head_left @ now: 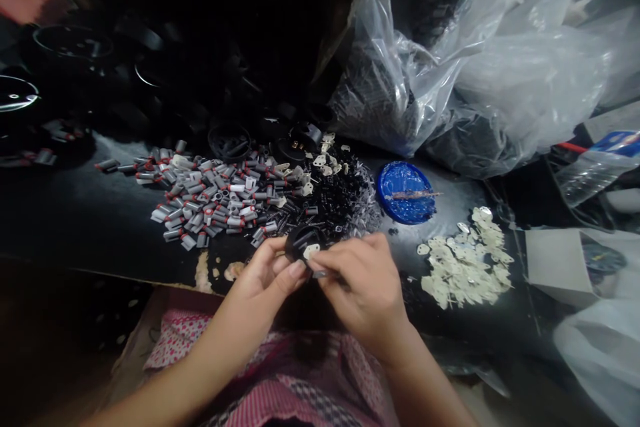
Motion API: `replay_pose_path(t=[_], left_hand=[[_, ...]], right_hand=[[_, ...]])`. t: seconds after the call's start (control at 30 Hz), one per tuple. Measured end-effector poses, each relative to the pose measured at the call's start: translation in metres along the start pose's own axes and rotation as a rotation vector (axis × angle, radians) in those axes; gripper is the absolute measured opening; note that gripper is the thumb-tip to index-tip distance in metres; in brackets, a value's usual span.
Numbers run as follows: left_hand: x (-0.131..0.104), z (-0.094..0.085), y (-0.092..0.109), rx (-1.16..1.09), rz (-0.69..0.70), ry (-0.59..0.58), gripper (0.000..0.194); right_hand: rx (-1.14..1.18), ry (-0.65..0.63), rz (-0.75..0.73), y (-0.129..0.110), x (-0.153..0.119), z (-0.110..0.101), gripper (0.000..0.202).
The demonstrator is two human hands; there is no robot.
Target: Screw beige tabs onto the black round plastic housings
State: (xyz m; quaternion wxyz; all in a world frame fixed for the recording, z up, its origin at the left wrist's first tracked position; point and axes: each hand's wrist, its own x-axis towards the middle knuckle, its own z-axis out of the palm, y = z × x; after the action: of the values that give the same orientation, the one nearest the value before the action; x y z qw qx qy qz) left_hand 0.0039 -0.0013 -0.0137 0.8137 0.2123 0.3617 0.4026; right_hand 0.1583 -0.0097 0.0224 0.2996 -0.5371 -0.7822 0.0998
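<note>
The left hand [273, 275] has its fingers curled around a round black cup [296, 240], and the right hand [364, 287] has its thumb and fingers closed on a small pale plate [312, 251] at the cup's near side; whether the plate sits inside the cup, I cannot tell. Just beyond the fingertips lie loose springs [286, 219] and a heap of tiny black pieces [333, 200]. Past the left fingers, farther to the left, spread grey tubes [215, 199] with red rings. Beyond the right fingers, to the right, is a blue lid [400, 177] with a brown stick [414, 195] across it. Well right of those fingers are piled plates [467, 270], then a white box [555, 260]. Farthest out ahead stand clear plastic bags [530, 80].
</note>
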Motion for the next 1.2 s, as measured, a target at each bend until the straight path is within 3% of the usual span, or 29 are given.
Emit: replay_pose_path(t=[0.13, 0.33, 0.47, 0.53, 0.6, 0.67, 0.73, 0.8, 0.87, 0.93, 1.0, 1.07, 1.13, 1.2], left_hand=[[0.0, 0.002, 0.001, 0.013, 0.015, 0.005, 0.017], [0.0, 0.003, 0.001, -0.004, -0.006, 0.114, 0.012], [-0.001, 0.006, 0.003, 0.031, -0.025, 0.174, 0.013], [-0.011, 0.0, 0.005, 0.066, -0.031, 0.173, 0.013], [-0.028, -0.019, 0.005, 0.174, 0.008, 0.226, 0.016], [-0.053, -0.051, 0.005, 0.391, 0.104, 0.396, 0.022], [-0.078, -0.091, 0.009, 0.565, 0.118, 0.578, 0.024], [-0.099, -0.124, 0.019, 0.667, 0.136, 0.832, 0.027], [-0.109, -0.139, 0.034, 0.777, 0.252, 0.943, 0.034], [-0.104, -0.13, 0.052, 0.912, 0.387, 0.881, 0.037], [-0.08, -0.105, 0.072, 1.041, 0.506, 0.709, 0.024], [-0.042, -0.075, 0.092, 1.197, 0.647, 0.517, 0.023], [0.002, -0.051, 0.112, 1.366, 0.776, 0.332, 0.034], [0.039, -0.038, 0.127, 1.393, 0.812, 0.256, 0.042]], right_hand=[[0.004, -0.017, 0.001, -0.002, -0.001, -0.002, 0.011], [0.032, -0.021, 0.088, -0.014, -0.01, 0.004, 0.01], [0.11, -0.023, 0.147, -0.019, -0.01, 0.008, 0.011], [0.215, -0.086, 0.156, -0.021, -0.006, 0.007, 0.011], [0.402, -0.208, 0.123, -0.025, 0.0, 0.004, 0.01], [0.593, -0.289, 0.076, -0.028, 0.005, 0.0, 0.011], [0.676, -0.27, 0.106, -0.028, 0.008, -0.001, 0.015], [0.65, -0.233, 0.199, -0.026, 0.012, 0.001, 0.02], [0.61, -0.236, 0.253, -0.025, 0.015, 0.005, 0.025], [0.603, -0.258, 0.238, -0.025, 0.018, 0.008, 0.028], [0.599, -0.277, 0.211, -0.029, 0.019, 0.009, 0.028], [0.575, -0.301, 0.203, -0.032, 0.018, 0.008, 0.027], [0.534, -0.315, 0.217, -0.033, 0.015, 0.006, 0.025], [0.497, -0.312, 0.251, -0.031, 0.011, 0.004, 0.025]])
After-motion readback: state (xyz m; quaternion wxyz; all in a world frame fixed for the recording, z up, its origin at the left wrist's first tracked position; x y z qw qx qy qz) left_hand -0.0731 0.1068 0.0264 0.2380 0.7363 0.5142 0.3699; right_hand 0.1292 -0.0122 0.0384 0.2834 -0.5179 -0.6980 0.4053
